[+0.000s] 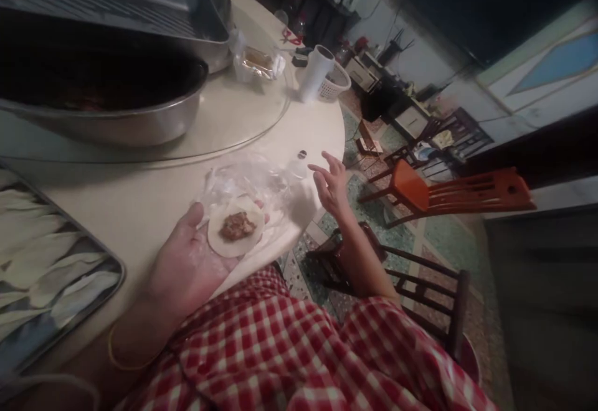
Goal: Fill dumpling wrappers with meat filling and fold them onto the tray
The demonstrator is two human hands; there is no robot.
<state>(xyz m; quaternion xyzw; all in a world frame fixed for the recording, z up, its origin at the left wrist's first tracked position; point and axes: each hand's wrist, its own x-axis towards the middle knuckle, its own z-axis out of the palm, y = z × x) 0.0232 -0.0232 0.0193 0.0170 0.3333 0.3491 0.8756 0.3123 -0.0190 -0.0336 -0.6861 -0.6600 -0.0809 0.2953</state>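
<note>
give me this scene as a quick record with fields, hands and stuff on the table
left hand: open, palm up, dumpling wrapper lying on it
wrapper: round, unfolded, meat filling in its middle
right hand: open, empty, beside the plastic sheet
tray: holds folded dumplings, at left
table: metal basin at the back

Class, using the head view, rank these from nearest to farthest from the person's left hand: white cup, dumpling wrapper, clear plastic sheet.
1. dumpling wrapper, resting on the left hand.
2. clear plastic sheet, on the table just beyond it.
3. white cup, far back near the table's edge.
</note>
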